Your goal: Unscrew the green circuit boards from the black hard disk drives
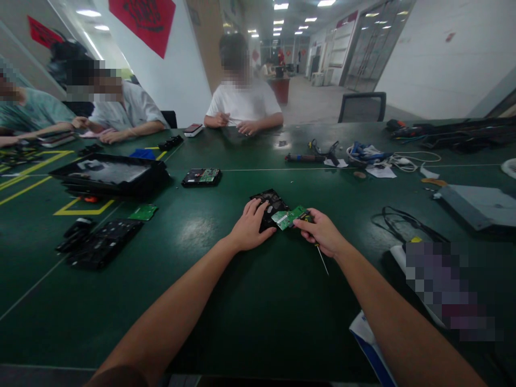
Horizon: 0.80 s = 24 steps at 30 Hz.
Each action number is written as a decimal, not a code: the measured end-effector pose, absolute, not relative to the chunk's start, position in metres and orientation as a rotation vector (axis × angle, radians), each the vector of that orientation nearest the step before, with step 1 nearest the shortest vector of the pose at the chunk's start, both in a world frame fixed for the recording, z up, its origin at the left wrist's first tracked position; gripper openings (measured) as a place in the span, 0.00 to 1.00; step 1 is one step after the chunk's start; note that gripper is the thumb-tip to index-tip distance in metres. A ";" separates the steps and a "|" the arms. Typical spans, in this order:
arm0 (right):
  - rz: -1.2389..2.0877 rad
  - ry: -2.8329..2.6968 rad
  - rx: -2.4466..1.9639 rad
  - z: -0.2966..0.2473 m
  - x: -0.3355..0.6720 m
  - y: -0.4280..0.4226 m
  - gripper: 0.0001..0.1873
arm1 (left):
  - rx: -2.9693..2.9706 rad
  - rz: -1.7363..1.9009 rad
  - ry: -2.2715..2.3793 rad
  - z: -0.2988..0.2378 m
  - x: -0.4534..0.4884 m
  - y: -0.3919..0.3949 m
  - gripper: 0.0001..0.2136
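Note:
My left hand (252, 226) lies with fingers spread on a black plastic housing (271, 204), which rests on the green table. Between thumb and fingers, my right hand (320, 231) grips a green circuit board (287, 217), whose left end is over the housing's right side. A screwdriver (322, 260) is also held in that hand, its thin metal shaft pointing down toward me. The fingers hide most of its handle. Whether the board still touches the housing, I cannot tell.
Left are black housings (107, 244), a loose green board (144, 212) and a black tray (108, 174). A device with exposed board (201, 177) lies farther back. Cables (368, 153) and a grey box (478, 207) are at right. Several people sit across the green table (226, 322).

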State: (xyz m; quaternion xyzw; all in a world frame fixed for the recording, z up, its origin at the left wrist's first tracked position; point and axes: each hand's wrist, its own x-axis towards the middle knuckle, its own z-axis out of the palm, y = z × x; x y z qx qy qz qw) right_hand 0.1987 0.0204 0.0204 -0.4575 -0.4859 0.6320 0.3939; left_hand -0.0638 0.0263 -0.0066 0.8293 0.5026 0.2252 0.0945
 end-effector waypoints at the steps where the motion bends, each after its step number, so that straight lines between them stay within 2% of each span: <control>1: 1.600 -1.225 -1.174 0.021 0.199 0.020 0.24 | 2.472 0.649 1.434 -0.005 -0.069 0.027 0.40; 4: 1.596 -1.212 -1.192 0.024 0.199 0.020 0.33 | 2.474 0.633 1.353 -0.004 -0.076 0.027 0.40; 6: 1.603 -1.230 -1.179 0.025 0.199 0.020 0.36 | 2.437 0.666 1.433 -0.007 -0.073 0.026 0.44; 9: 1.618 -1.242 -1.158 0.023 0.198 0.020 0.33 | 2.324 0.741 1.688 -0.013 -0.065 0.026 0.56; 12: 1.625 -1.201 -1.173 0.021 0.198 0.022 0.28 | 2.268 0.730 1.753 -0.017 -0.062 0.028 0.60; 16: 1.628 -1.179 -1.189 0.019 0.198 0.023 0.22 | 2.243 0.714 1.673 -0.016 -0.069 0.031 0.55; 24: 1.665 -1.168 -1.175 0.020 0.201 0.022 0.21 | 2.256 0.748 1.618 -0.012 -0.073 0.016 0.43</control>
